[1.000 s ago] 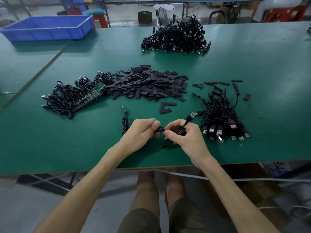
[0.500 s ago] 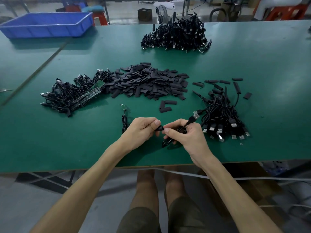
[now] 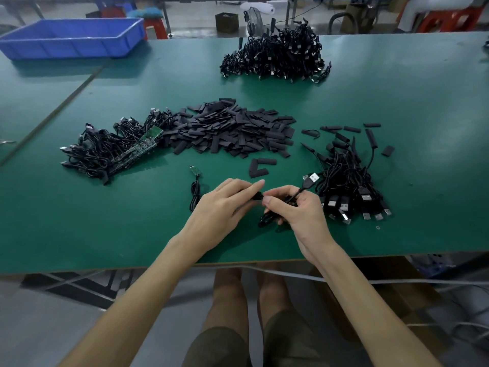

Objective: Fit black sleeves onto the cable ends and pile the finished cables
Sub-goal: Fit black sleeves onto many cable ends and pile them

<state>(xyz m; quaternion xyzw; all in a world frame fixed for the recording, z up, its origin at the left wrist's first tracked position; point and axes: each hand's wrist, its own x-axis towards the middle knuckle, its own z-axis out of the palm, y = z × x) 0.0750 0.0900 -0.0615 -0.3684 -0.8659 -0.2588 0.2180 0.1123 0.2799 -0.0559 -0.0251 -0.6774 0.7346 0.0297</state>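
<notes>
My left hand pinches a black sleeve at its fingertips. My right hand grips a coiled black cable whose USB plug sticks up past the fingers. The two hands meet near the table's front middle, and the cable end between them is mostly hidden. A heap of loose black sleeves lies behind the hands. To its left sits a pile of cables with green boards. Right of my hands lies a pile of cables with sleeves.
One single cable with a small board lies just left of my left hand. Another big cable heap sits at the table's far side. A blue bin stands far left. The green table ends just below my wrists.
Both hands stay joined over the same spot. My left fingers have stretched a little further toward the right hand, and the plug has tipped slightly.
</notes>
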